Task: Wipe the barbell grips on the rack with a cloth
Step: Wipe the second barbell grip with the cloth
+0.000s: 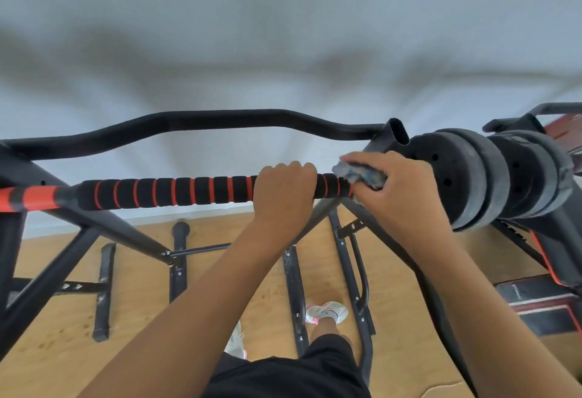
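A barbell lies across the black rack point(94, 234). Its grip point(170, 193) is black foam with red rings, running from centre-left to centre. My left hand point(283, 189) grips the foam near its right end, fingers curled over the top. Just to its right, my right hand point(396, 189) holds a blue-grey cloth point(359, 174) wrapped against the bar's grip, next to the black weight plates point(472, 177). The bar's left part point(31, 197) is red with grey bands.
A curved black bar point(204, 122) of the rack runs behind the barbell, with a pale wall beyond. A black-and-red bench point(541, 300) stands at the right. Rack feet and struts cross the wooden floor point(63, 334) below, beside my shoes point(327, 312).
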Demonstrator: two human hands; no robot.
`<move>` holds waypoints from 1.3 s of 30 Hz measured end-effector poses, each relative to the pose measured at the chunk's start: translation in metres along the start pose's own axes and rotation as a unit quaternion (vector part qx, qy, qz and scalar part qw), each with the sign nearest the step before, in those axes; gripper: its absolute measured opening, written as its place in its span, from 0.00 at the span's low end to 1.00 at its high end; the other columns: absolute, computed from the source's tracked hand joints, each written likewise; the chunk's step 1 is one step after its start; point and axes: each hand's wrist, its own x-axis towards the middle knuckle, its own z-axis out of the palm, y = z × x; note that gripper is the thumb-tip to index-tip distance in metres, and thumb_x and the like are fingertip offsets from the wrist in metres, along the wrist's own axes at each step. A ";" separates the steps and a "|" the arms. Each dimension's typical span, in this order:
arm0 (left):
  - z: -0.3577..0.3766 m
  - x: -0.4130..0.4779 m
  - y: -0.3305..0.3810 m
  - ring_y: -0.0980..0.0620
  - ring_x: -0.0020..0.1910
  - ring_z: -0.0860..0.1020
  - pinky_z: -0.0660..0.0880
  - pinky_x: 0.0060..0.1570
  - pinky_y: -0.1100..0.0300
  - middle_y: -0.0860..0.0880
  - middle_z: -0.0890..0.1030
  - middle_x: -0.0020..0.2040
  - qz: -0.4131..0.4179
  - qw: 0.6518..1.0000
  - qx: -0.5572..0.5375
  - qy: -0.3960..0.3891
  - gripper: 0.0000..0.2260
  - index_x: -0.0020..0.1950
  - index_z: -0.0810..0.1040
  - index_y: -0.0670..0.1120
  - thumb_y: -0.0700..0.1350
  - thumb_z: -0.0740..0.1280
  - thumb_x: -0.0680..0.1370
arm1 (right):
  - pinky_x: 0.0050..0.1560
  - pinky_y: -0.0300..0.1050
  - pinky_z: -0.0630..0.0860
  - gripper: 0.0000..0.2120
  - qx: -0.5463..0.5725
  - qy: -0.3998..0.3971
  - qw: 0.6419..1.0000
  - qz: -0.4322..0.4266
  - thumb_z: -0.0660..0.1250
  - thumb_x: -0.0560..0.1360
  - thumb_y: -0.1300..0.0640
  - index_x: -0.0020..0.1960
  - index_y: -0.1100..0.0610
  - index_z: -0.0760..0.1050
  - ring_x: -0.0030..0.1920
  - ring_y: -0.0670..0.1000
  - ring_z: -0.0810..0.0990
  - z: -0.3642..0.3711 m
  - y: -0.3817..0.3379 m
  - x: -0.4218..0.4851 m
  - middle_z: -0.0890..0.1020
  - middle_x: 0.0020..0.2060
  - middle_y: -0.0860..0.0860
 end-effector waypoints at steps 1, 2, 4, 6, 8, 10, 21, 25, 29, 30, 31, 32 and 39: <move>-0.001 0.000 0.000 0.52 0.35 0.72 0.66 0.38 0.58 0.51 0.72 0.38 0.004 1.000 -0.001 0.000 0.08 0.51 0.75 0.48 0.52 0.69 0.80 | 0.46 0.30 0.78 0.15 0.033 0.001 0.999 0.023 0.72 0.76 0.57 0.62 0.46 0.80 0.46 0.39 0.81 -0.002 -0.002 0.010 0.83 0.47 0.42; -0.001 0.000 -0.001 0.52 0.35 0.72 0.65 0.38 0.57 0.51 0.72 0.38 0.007 1.000 0.000 0.000 0.09 0.50 0.73 0.48 0.52 0.69 0.80 | 0.47 0.28 0.78 0.15 0.045 -0.017 0.998 0.042 0.71 0.76 0.56 0.62 0.47 0.79 0.48 0.37 0.81 -0.002 -0.002 0.020 0.82 0.49 0.41; 0.000 0.001 -0.001 0.52 0.34 0.72 0.65 0.37 0.57 0.51 0.72 0.37 0.008 1.000 0.004 0.001 0.10 0.47 0.70 0.48 0.51 0.69 0.80 | 0.47 0.35 0.80 0.11 -0.004 -0.088 0.995 0.037 0.69 0.78 0.56 0.60 0.49 0.80 0.44 0.40 0.81 0.008 -0.002 0.031 0.83 0.47 0.43; 0.001 0.002 -0.001 0.52 0.32 0.72 0.65 0.36 0.57 0.51 0.72 0.36 0.004 1.000 0.006 -0.002 0.10 0.46 0.70 0.49 0.49 0.69 0.81 | 0.44 0.43 0.78 0.09 -0.060 -0.134 0.989 0.001 0.66 0.79 0.59 0.56 0.52 0.82 0.38 0.43 0.78 0.021 -0.002 0.028 0.83 0.41 0.48; 0.003 0.005 -0.002 0.52 0.32 0.72 0.65 0.37 0.58 0.52 0.71 0.34 -0.002 1.000 0.000 -0.008 0.08 0.46 0.72 0.49 0.49 0.68 0.82 | 0.43 0.47 0.75 0.10 -0.086 -0.140 0.986 -0.005 0.64 0.79 0.61 0.57 0.56 0.81 0.37 0.49 0.76 0.030 -0.001 0.018 0.81 0.39 0.51; 0.004 0.007 -0.002 0.52 0.33 0.73 0.66 0.37 0.58 0.52 0.72 0.35 -0.009 1.000 -0.016 -0.021 0.06 0.48 0.77 0.49 0.49 0.69 0.81 | 0.41 0.47 0.74 0.14 -0.097 -0.110 0.989 0.002 0.64 0.79 0.62 0.63 0.55 0.79 0.40 0.51 0.73 0.035 0.000 0.009 0.76 0.41 0.52; -0.001 0.018 -0.002 0.51 0.35 0.75 0.69 0.38 0.58 0.51 0.75 0.36 -0.043 0.996 -0.020 -0.080 0.07 0.52 0.82 0.50 0.52 0.72 0.79 | 0.34 0.39 0.72 0.25 -0.009 -0.022 1.000 0.017 0.71 0.75 0.65 0.70 0.51 0.77 0.32 0.45 0.72 0.049 0.001 -0.024 0.77 0.34 0.50; -0.003 0.018 -0.002 0.50 0.36 0.76 0.69 0.39 0.57 0.50 0.76 0.37 -0.032 0.996 -0.015 -0.082 0.08 0.54 0.81 0.49 0.50 0.71 0.78 | 0.32 0.28 0.71 0.19 0.052 0.010 0.997 0.049 0.70 0.76 0.65 0.64 0.50 0.81 0.33 0.39 0.78 0.034 -0.002 -0.037 0.79 0.32 0.42; -0.002 0.018 -0.003 0.51 0.38 0.77 0.70 0.41 0.57 0.50 0.77 0.39 -0.024 0.996 -0.021 -0.082 0.09 0.56 0.80 0.49 0.49 0.71 0.78 | 0.34 0.35 0.79 0.16 0.088 0.061 0.991 0.074 0.68 0.79 0.61 0.64 0.49 0.80 0.38 0.43 0.82 0.006 0.006 -0.026 0.83 0.39 0.42; -0.002 0.018 -0.003 0.51 0.37 0.77 0.71 0.41 0.58 0.50 0.77 0.39 -0.023 0.996 -0.020 -0.083 0.09 0.56 0.80 0.49 0.50 0.71 0.78 | 0.38 0.36 0.81 0.16 0.085 0.074 0.990 0.080 0.68 0.79 0.59 0.65 0.48 0.79 0.42 0.42 0.83 0.002 0.010 -0.016 0.83 0.42 0.42; -0.002 0.018 -0.003 0.51 0.37 0.78 0.72 0.41 0.58 0.50 0.77 0.39 -0.023 0.996 -0.018 -0.083 0.09 0.56 0.80 0.49 0.50 0.71 0.79 | 0.43 0.35 0.81 0.16 0.076 0.071 0.991 0.085 0.68 0.80 0.57 0.66 0.47 0.77 0.45 0.40 0.83 0.001 0.013 -0.005 0.83 0.45 0.41; -0.002 0.017 -0.003 0.51 0.37 0.78 0.73 0.42 0.57 0.50 0.78 0.39 -0.023 0.996 -0.014 -0.082 0.09 0.57 0.80 0.49 0.50 0.71 0.79 | 0.45 0.35 0.81 0.16 0.066 0.046 0.993 0.089 0.67 0.80 0.56 0.67 0.46 0.77 0.46 0.39 0.82 0.003 0.014 0.005 0.83 0.46 0.41; -0.002 0.021 0.000 0.50 0.35 0.76 0.71 0.39 0.57 0.50 0.76 0.37 -0.050 0.995 0.012 -0.087 0.08 0.55 0.83 0.49 0.49 0.73 0.78 | 0.43 0.51 0.79 0.16 -0.074 -0.089 0.992 0.043 0.63 0.78 0.62 0.65 0.53 0.76 0.41 0.51 0.77 0.038 0.004 0.011 0.79 0.40 0.51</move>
